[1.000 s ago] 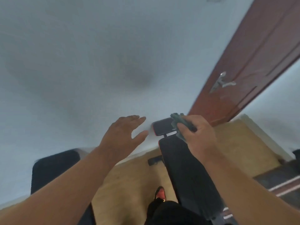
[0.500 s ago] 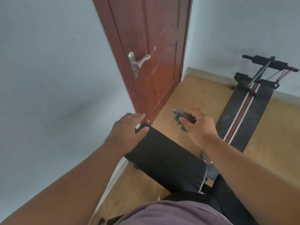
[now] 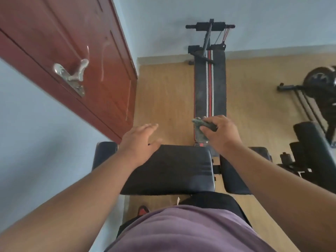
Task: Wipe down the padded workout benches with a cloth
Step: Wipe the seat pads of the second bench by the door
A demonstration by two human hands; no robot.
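A black padded bench (image 3: 174, 170) lies crosswise just in front of me, with a second pad section (image 3: 234, 177) to its right. My left hand (image 3: 140, 142) hovers over the bench's far left edge, fingers spread and straight, holding nothing. My right hand (image 3: 221, 133) grips a crumpled dark green cloth (image 3: 200, 131) above the gap beyond the bench. Farther ahead a long sit-up bench (image 3: 210, 88) with red and white stripes stretches toward the wall.
A red-brown door (image 3: 87, 57) with a metal lever handle (image 3: 72, 75) stands at the left. Another black padded bench (image 3: 312, 151) and a wheeled exercise machine (image 3: 321, 84) sit at the right. Wooden floor (image 3: 163, 99) lies between the benches.
My view has swung to the right, from the wall and door to the benches and floor. Both hands stay raised in front of me; the right keeps gripping the cloth.
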